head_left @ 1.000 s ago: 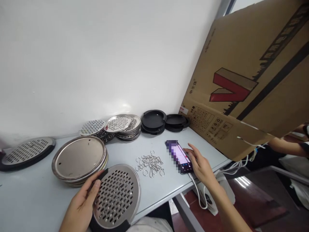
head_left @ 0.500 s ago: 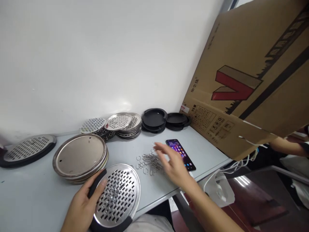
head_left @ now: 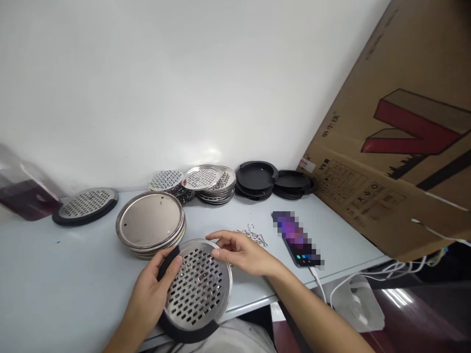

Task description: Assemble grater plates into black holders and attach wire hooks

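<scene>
A round metal grater plate (head_left: 198,284) with rows of slots sits tilted in front of me, in a black partial rim (head_left: 187,334). My left hand (head_left: 150,287) is closed on its left side, thumb over the black rim. At the plate's upper right edge is my right hand (head_left: 243,252), its thumb on the metal and its fingers around the edge. Whether a small piece is also in those fingers is hidden. Just behind the right hand lies a pile of wire pins with rings (head_left: 255,237), partly covered by it.
Left of centre stands a stack of plain metal discs (head_left: 150,220). Slotted grater plates (head_left: 217,196) and black holders (head_left: 256,176) are stacked along the wall. A rimmed grater (head_left: 86,206) lies far left. A phone (head_left: 298,240) with a cable and a large carton (head_left: 368,196) are at right.
My right hand has come left from the pile of pins to the grater plate's edge. My left hand keeps its hold on the grater. The view has shifted left.
</scene>
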### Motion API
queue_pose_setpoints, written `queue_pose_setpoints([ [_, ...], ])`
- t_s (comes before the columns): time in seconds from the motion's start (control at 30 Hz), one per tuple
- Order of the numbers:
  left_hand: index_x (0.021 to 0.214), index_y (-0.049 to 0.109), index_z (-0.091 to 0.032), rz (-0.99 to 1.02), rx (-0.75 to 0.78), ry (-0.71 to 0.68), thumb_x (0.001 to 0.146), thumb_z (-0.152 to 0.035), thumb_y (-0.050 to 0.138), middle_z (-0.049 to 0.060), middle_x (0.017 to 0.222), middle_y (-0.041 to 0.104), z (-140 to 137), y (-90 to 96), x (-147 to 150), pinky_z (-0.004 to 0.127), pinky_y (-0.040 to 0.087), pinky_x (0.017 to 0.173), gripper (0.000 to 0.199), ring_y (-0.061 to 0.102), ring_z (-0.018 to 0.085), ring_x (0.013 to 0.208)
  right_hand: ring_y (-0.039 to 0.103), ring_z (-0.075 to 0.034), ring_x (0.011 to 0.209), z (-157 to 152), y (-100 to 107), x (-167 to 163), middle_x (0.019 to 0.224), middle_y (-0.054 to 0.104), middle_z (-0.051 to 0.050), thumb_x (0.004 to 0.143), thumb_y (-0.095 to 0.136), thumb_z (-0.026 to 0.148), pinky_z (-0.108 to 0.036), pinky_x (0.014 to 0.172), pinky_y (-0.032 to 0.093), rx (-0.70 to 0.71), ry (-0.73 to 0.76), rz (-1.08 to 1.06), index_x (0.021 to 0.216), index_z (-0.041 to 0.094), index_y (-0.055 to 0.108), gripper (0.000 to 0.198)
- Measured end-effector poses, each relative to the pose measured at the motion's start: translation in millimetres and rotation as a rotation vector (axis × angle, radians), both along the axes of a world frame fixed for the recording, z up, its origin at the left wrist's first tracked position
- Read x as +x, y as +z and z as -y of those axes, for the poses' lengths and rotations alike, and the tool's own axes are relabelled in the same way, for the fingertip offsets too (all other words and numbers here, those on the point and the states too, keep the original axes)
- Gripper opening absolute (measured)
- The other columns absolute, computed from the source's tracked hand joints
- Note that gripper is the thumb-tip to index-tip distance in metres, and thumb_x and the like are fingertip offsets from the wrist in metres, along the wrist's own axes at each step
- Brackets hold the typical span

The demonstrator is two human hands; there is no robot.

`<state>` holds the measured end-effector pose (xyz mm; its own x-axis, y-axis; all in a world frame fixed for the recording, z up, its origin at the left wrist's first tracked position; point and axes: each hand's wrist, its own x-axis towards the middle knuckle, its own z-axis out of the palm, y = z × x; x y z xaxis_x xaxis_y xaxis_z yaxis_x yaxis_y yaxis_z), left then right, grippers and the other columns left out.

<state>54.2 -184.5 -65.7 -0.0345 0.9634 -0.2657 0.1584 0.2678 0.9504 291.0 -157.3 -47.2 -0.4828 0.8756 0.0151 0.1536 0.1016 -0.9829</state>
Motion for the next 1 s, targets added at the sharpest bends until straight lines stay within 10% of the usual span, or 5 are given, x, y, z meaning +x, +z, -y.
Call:
queue_pose_setpoints([
  [0.17, 0.117, 0.063, -0.018, -0.040, 0.060, 0.011, 0.072, -0.061, 0.071, 0.006, 0.094, 0.075, -5, -7.8, -4, 0.028, 0.057, 0.066, 0.063, 0.071, 0.024, 0.082, 0.068, -0.020, 0.088, 33, 5, 62, 0.096, 0.073, -0.006, 0.094, 0.055, 0.039, -0.032, 0.079, 0.052, 0.367, -0.612, 0.272, 0.122, 0.021, 0.063, 0.034],
  [0.33, 0.127, 0.060, -0.021, 0.020, 0.010, -0.010, 0.074, -0.057, 0.071, 0.010, 0.120, 0.070, -7, -9.0, -5, 0.030, 0.059, 0.078, 0.066, 0.068, 0.029, 0.106, 0.068, -0.024, 0.093, 83, -34, 137, 0.100, 0.072, -0.008, 0.094, 0.055, 0.034, -0.036, 0.085, 0.051, 0.627, -1.134, 0.590, 0.109, 0.021, 0.067, 0.024],
  [0.53, 0.136, 0.054, -0.029, 0.082, -0.031, -0.013, 0.076, -0.051, 0.074, 0.004, 0.129, 0.067, -8, -17.4, -11, 0.030, 0.059, 0.087, 0.067, 0.064, 0.027, 0.116, 0.063, -0.024, 0.107, 106, -66, 142, 0.094, 0.072, -0.005, 0.096, 0.050, 0.023, -0.042, 0.099, 0.046, 0.744, -1.022, 0.599, 0.121, 0.024, 0.059, 0.027],
  [1.0, 0.125, 0.061, -0.026, 0.031, -0.014, 0.004, 0.069, -0.053, 0.078, 0.004, 0.115, 0.074, -8, -7.8, -3, 0.032, 0.061, 0.083, 0.065, 0.068, 0.029, 0.108, 0.060, -0.023, 0.114, 81, -51, 141, 0.121, 0.065, -0.008, 0.097, 0.039, 0.022, -0.043, 0.099, 0.046, 0.628, -0.949, 0.670, 0.137, 0.026, 0.045, 0.041],
])
